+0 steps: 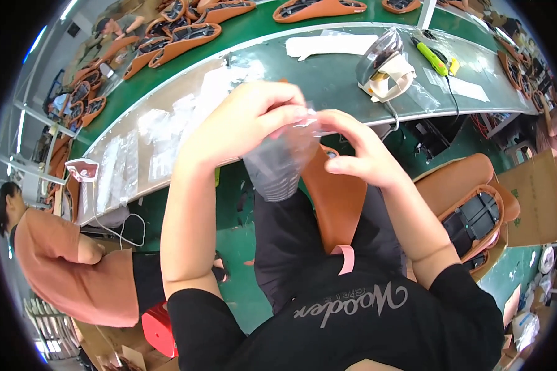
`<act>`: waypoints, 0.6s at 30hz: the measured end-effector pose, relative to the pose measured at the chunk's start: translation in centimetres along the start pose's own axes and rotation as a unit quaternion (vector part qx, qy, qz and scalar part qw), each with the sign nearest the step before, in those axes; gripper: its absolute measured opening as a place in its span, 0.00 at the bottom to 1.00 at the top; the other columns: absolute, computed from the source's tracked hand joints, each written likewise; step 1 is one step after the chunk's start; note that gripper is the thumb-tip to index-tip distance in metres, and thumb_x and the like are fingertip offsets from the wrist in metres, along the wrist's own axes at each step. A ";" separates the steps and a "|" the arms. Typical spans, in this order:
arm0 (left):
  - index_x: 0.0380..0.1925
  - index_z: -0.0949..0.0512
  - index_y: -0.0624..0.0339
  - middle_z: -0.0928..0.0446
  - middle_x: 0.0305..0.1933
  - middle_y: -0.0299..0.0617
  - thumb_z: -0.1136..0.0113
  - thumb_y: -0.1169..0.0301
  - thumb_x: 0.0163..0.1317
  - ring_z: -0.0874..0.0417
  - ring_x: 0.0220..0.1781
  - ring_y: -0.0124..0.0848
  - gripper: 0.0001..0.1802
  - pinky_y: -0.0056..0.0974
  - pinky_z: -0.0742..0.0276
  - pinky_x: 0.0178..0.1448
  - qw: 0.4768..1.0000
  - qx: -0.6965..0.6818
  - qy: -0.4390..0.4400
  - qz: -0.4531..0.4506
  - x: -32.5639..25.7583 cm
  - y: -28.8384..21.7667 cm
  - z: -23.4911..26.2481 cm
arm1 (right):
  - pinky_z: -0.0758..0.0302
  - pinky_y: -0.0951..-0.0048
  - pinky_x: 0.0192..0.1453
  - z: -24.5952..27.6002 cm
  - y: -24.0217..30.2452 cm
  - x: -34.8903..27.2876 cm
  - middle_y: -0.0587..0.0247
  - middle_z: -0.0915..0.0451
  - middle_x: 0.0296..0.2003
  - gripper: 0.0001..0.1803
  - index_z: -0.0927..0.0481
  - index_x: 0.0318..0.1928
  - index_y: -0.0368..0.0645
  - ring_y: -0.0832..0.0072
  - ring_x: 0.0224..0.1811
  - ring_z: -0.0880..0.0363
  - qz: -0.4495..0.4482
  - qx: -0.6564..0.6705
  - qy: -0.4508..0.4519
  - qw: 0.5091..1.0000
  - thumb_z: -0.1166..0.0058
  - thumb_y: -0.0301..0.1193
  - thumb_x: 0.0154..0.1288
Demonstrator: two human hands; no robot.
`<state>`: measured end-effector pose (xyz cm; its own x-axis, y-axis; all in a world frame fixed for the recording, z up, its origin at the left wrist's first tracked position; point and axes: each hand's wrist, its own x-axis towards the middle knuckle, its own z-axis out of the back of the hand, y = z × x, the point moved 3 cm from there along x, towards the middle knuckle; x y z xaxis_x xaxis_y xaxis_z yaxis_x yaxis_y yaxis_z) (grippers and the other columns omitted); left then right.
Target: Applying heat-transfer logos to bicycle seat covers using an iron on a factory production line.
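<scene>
In front of me is a clear plastic bag (273,168) with a dark grey ribbed item inside, hanging over my lap. My left hand (250,117) grips the bag's upper edge, thumb and fingers pinched together. The bent fingers of my right hand (360,145) hold the bag's top right corner, with that thumb held away from it. Below the bag, a brown, smooth, long-shaped piece (335,207) rests between my thighs, and a pink strap (346,258) shows at its near end. The bag and hands hide part of its far end.
The workbench (328,80) ahead carries flat plastic bags (127,157), a cream-handled tool (388,77) and a green corded tool (430,57). Brown shells (185,44) lie on the green surface beyond. At right stands a carton (535,198) with brown pieces; a person (80,266) sits left.
</scene>
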<state>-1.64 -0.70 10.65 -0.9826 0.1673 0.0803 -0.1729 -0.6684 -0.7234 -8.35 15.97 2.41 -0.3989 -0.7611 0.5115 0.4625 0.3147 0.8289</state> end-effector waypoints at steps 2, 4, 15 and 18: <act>0.33 0.24 0.60 0.32 0.20 0.30 0.48 0.69 0.64 0.34 0.21 0.17 0.07 0.25 0.39 0.24 0.996 0.029 0.018 -0.080 1.2 -0.4 -0.3 | 0.27 0.72 0.48 -1.3 0.6 2.2 0.61 0.21 0.35 0.21 0.23 0.47 0.34 0.75 0.39 0.22 -0.006 0.034 0.090 0.995 0.39 0.35 0.57; 0.33 0.24 0.59 0.31 0.21 0.31 0.47 0.70 0.62 0.33 0.23 0.18 0.06 0.27 0.36 0.26 0.994 0.047 0.024 -0.092 2.3 -1.1 0.0 | 0.28 0.76 0.38 -1.6 -0.3 2.9 0.63 0.22 0.27 0.16 0.21 0.42 0.34 0.78 0.30 0.24 -0.076 0.103 0.099 0.987 0.42 0.35 0.60; 0.41 0.22 0.65 0.22 0.37 0.33 0.36 0.68 0.56 0.25 0.38 0.21 0.15 0.29 0.30 0.46 0.937 -0.326 -0.087 0.096 -4.2 9.1 -6.1 | 0.37 0.85 0.18 -1.8 -5.3 0.7 0.69 0.26 0.17 0.13 0.21 0.33 0.35 0.86 0.15 0.31 -0.138 0.191 -0.225 0.946 0.54 0.32 0.70; 0.36 0.20 0.65 0.22 0.32 0.32 0.36 0.69 0.56 0.26 0.34 0.20 0.11 0.28 0.29 0.43 0.917 -0.377 -0.082 0.103 -4.1 10.5 -6.7 | 0.36 0.86 0.20 -1.6 -5.8 0.2 0.68 0.25 0.19 0.14 0.21 0.34 0.35 0.86 0.16 0.30 -0.154 0.203 -0.267 0.929 0.54 0.32 0.70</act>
<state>0.98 -3.60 -1.88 -0.9968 -0.0582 -0.0548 0.0533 0.0284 -0.9982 -9.86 13.13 -2.69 -0.8494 -0.4938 0.1862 -0.0314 0.3995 0.9162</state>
